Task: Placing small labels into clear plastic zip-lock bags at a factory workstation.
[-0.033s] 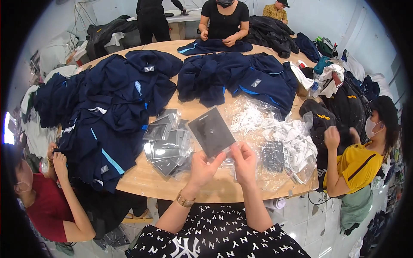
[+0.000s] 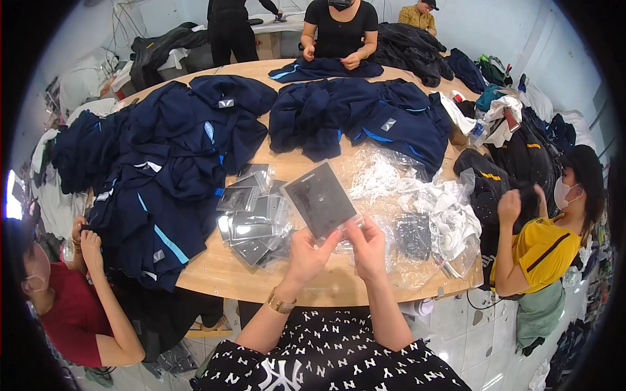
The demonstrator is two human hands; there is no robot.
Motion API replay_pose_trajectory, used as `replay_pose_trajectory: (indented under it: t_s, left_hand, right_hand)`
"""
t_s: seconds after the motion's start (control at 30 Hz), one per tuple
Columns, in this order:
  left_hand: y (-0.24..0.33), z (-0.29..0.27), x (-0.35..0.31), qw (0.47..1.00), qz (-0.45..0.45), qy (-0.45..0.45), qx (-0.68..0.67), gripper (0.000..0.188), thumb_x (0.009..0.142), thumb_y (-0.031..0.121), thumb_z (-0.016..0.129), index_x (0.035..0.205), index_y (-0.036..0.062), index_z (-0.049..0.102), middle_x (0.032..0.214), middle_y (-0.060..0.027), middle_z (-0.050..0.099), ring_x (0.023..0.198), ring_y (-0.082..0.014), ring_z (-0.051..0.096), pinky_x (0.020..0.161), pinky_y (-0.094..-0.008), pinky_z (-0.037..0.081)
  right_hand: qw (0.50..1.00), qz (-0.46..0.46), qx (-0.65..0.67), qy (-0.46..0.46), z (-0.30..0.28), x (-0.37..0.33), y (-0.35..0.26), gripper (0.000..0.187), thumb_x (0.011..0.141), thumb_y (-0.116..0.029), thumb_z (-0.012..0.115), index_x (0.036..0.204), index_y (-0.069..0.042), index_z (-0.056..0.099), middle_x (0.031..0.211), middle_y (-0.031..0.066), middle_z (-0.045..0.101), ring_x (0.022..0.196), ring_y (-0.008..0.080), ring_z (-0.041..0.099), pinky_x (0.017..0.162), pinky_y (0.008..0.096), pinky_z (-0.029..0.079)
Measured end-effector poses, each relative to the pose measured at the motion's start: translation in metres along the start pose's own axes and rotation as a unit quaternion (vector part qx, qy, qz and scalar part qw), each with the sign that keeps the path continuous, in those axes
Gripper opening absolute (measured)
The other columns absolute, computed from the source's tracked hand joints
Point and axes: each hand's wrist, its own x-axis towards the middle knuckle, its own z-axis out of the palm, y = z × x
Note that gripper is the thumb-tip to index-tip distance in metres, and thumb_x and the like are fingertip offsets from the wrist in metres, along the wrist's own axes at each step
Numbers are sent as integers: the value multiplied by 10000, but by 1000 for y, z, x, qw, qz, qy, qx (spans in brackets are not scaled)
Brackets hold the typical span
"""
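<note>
Over the near middle of the table, my left hand (image 2: 309,255) and my right hand (image 2: 365,246) hold up a small clear plastic packet (image 2: 319,199) with a dark square piece inside. My left hand pinches its lower edge, thumb on top. The right thumb and fingers grip the bottom right corner. Just left of the packet lies a loose pile of similar dark packets (image 2: 255,218) in clear plastic. To the right, white strings (image 2: 375,177) and crumpled white pieces (image 2: 440,215) lie on clear plastic, beside a dark packet (image 2: 413,236).
Navy garments with light blue trim (image 2: 173,150) cover the table's left side, and more navy garments (image 2: 352,114) lie at its far middle. Co-workers stand at the left (image 2: 78,313), right (image 2: 541,254) and far side (image 2: 340,29). Black garments (image 2: 499,186) are heaped at the right.
My hands and the packet have stayed almost still. At the right, the yellow-shirted co-worker's hands have shifted slightly with a dark piece.
</note>
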Motion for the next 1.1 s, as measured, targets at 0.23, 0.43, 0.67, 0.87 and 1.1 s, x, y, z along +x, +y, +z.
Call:
replay_pose_trajectory:
  t_s: [0.23,0.43,0.67,0.87,1.1]
  left_hand:
    - [-1,-17,-12,980,-88,-30,175,151,841,112,589,911,-17,623,761,-16,617,655,-35,524,565,-178,412]
    - [-23,-38,-21,995,-27,47,89,138,841,135,583,840,1,614,687,-11,607,585,-39,510,519,-191,400]
    - [-34,-85,1,956,-23,292,7,285,892,280,520,691,84,468,577,26,451,502,-43,429,446,-181,341]
    - [-57,-90,-6,925,-156,316,-139,345,896,371,481,680,102,477,553,33,430,485,-58,448,433,-185,354]
    - [-68,-41,-3,982,-62,119,131,225,842,268,574,745,65,560,580,2,505,537,-109,500,492,-243,407]
  right_hand:
    - [999,-6,-40,-22,-14,-3,24,73,826,-85,604,822,-12,592,720,6,583,642,57,521,602,205,431]
    - [987,141,-34,-66,-14,-12,40,286,886,-240,523,1014,11,577,825,56,608,702,103,569,664,239,466]
    - [909,166,-362,-125,-61,-40,54,390,818,-256,611,1068,37,553,753,91,627,637,129,603,572,255,485]
    - [740,-92,-661,85,-127,-33,41,384,800,-214,581,1142,-49,523,943,166,592,790,266,578,679,371,460]
    - [567,-23,-815,115,-166,-11,31,538,823,-386,502,1238,-49,450,1314,254,342,1244,384,280,1026,462,226]
